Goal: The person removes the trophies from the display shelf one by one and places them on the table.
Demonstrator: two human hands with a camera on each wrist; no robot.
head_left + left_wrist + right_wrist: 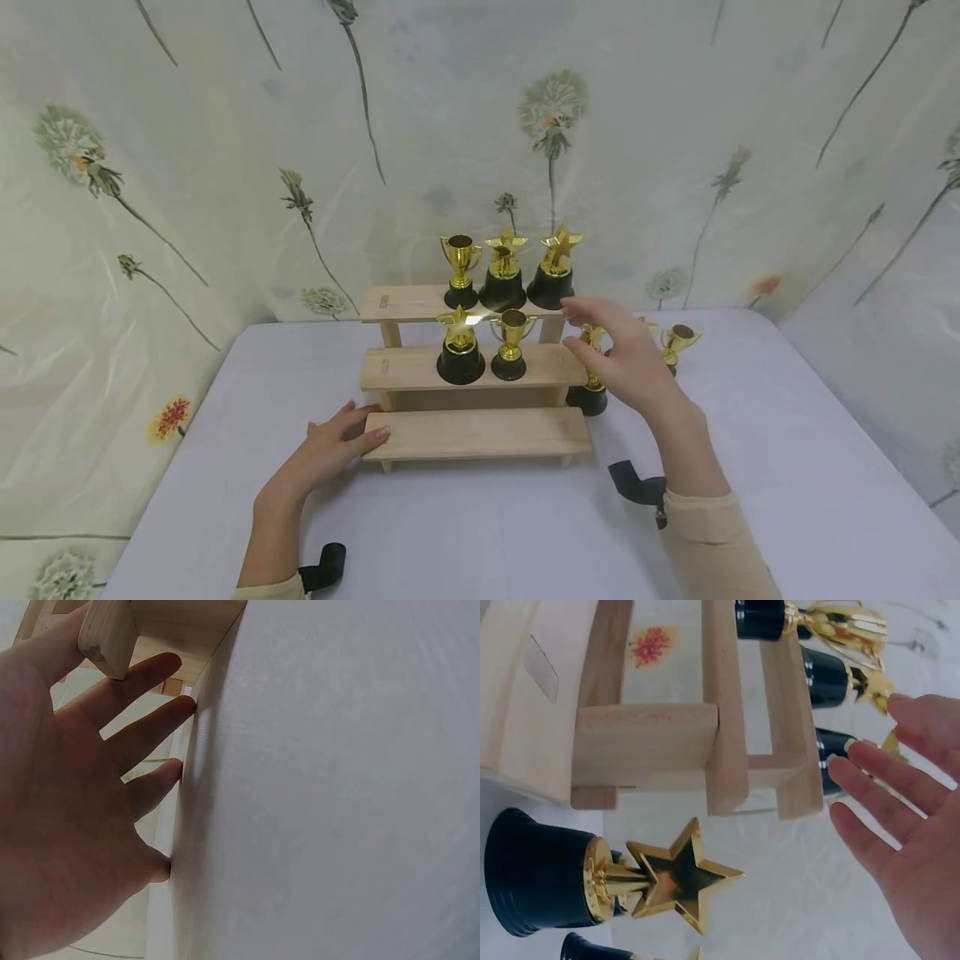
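My right hand [630, 354] is raised at the right end of a three-step wooden display stand [476, 435], holding nothing. In the right wrist view its fingers are spread, fingertips overlapping the rightmost black-and-gold star trophy [832, 761] on the top step. Another star trophy [502, 287] and a gold cup trophy [461, 258] stand left of that one. On the middle step are a star trophy [461, 358] and a cup trophy [511, 337]. My left hand [326, 450] rests against the lowest step's left end, thumb on top, other fingers extended, fingertips down at the table in the left wrist view.
Right of the stand, a star trophy [588, 400] is on the white-covered table [480, 533], partly behind my right hand. Farther right stands a cup trophy [678, 336]. A dandelion-print curtain [450, 125] hangs behind the table.
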